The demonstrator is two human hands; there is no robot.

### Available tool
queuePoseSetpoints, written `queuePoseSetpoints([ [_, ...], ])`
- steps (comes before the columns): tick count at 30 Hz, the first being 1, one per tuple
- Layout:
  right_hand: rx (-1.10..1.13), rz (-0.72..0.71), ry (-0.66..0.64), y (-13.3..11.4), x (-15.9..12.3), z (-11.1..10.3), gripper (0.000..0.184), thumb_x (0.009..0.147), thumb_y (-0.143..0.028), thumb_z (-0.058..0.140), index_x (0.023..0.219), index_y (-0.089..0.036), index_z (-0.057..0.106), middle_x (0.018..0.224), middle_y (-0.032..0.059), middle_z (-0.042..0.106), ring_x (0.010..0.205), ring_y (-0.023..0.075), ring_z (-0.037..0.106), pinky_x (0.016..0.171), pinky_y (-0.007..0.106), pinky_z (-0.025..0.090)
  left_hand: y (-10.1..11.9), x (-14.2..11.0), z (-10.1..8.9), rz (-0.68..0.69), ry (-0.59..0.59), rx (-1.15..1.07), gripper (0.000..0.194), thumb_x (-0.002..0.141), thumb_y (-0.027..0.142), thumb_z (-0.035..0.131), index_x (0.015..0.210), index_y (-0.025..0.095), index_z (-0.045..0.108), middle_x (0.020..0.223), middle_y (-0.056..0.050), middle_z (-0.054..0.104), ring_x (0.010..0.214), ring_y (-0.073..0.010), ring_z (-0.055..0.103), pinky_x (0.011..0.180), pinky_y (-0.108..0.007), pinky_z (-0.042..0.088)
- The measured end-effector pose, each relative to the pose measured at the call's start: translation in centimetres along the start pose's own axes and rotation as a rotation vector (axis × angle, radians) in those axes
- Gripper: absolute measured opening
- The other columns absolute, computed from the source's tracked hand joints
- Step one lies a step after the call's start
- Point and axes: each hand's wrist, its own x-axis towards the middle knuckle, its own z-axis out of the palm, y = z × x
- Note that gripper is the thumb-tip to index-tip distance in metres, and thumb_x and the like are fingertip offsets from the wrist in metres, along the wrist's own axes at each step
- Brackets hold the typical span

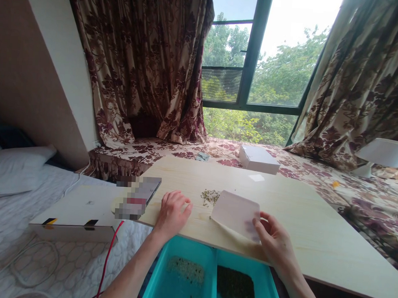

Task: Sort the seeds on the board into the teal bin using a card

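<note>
My right hand (pixel 274 237) grips the right edge of a thin, whitish, slightly see-through sheet (pixel 237 211) between thumb and fingers. The sheet is tilted over the pale wooden tabletop (pixel 302 216), its left edge beside a small scatter of greenish-brown grains (pixel 210 196). On the tabletop left of the grains lies my left hand (pixel 174 212), fingers loosely bent, thumb apart, holding nothing. Below the table's near edge is a teal two-part tray (pixel 215 274). Pale grains (pixel 186 269) with some dark bits lie in its left compartment, and a dark layer of grains (pixel 235 286) in the right.
A phone-like device (pixel 153 185), partly blurred, lies at the table's left end. Beyond the table stand a white box (pixel 259 159) and a white lamp (pixel 382 152). A small white paper (pixel 256 178) lies near the far edge. At left, a white carton (pixel 79 205) rests on the bed beside a red cable (pixel 108 255).
</note>
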Motion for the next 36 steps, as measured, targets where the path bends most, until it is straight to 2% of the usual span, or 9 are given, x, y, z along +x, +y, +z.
queuePoseSetpoints([
  [6,0.008,-0.03,0.039,1.3,0.1,-0.3,0.043,0.067,-0.054,0.065,0.091,-0.019,0.06,0.067,0.0052,0.072,0.062,0.0216,0.069,0.058,0.031,0.054,0.0,0.0,0.0,0.007,-0.011,-0.003,0.014,0.086,0.028,0.049,0.081,0.024,0.062,0.089,-0.003,0.066,0.109,-0.0243,0.052,0.101,-0.045,0.032],
  [14,0.025,-0.007,-0.017,-0.2,-0.4,0.2,0.037,0.065,-0.049,0.067,0.085,-0.02,0.058,0.066,0.0051,0.073,0.062,0.0222,0.069,0.054,0.03,0.053,-0.1,0.0,0.1,0.003,-0.009,-0.01,0.014,0.085,0.028,0.05,0.081,0.024,0.062,0.089,-0.003,0.067,0.109,-0.0242,0.052,0.101,-0.046,0.032],
  [18,0.005,-0.039,0.005,-0.3,0.0,0.5,0.035,0.066,-0.049,0.066,0.085,-0.021,0.058,0.065,0.0042,0.072,0.063,0.022,0.069,0.054,0.03,0.053,-0.2,0.0,0.1,-0.002,-0.008,-0.016,0.013,0.085,0.028,0.05,0.082,0.024,0.062,0.089,-0.003,0.067,0.108,-0.0242,0.052,0.1,-0.046,0.032],
  [22,0.003,-0.028,-0.031,-0.1,0.1,0.5,0.037,0.066,-0.051,0.065,0.086,-0.02,0.06,0.065,0.0042,0.072,0.06,0.0217,0.069,0.053,0.03,0.053,-0.2,0.0,0.1,-0.011,-0.001,-0.019,0.013,0.084,0.027,0.05,0.082,0.024,0.063,0.089,-0.003,0.067,0.108,-0.024,0.053,0.101,-0.046,0.033],
  [30,-0.015,-0.002,-0.048,0.7,-0.8,0.2,0.041,0.068,-0.054,0.064,0.09,-0.02,0.058,0.072,0.0055,0.073,0.065,0.0219,0.069,0.058,0.03,0.054,0.0,0.0,0.0,-0.014,-0.002,-0.026,0.013,0.084,0.028,0.05,0.082,0.024,0.063,0.089,-0.002,0.068,0.109,-0.0239,0.053,0.101,-0.046,0.033],
  [33,-0.009,0.017,-0.088,0.3,-1.7,0.8,0.041,0.069,-0.055,0.063,0.091,-0.021,0.058,0.073,0.0057,0.073,0.064,0.0224,0.069,0.055,0.029,0.054,0.0,0.1,-0.1,-0.024,-0.009,-0.046,0.015,0.085,0.028,0.049,0.082,0.024,0.063,0.089,-0.003,0.068,0.109,-0.0237,0.053,0.101,-0.046,0.033],
  [36,-0.026,0.008,-0.062,-0.1,-2.4,1.3,0.042,0.069,-0.057,0.063,0.091,-0.021,0.058,0.073,0.0062,0.073,0.063,0.0223,0.069,0.052,0.028,0.053,-0.2,0.2,-0.2,-0.071,0.0,-0.103,0.019,0.087,0.029,0.046,0.081,0.024,0.064,0.091,-0.003,0.068,0.107,-0.023,0.054,0.099,-0.044,0.036],
])
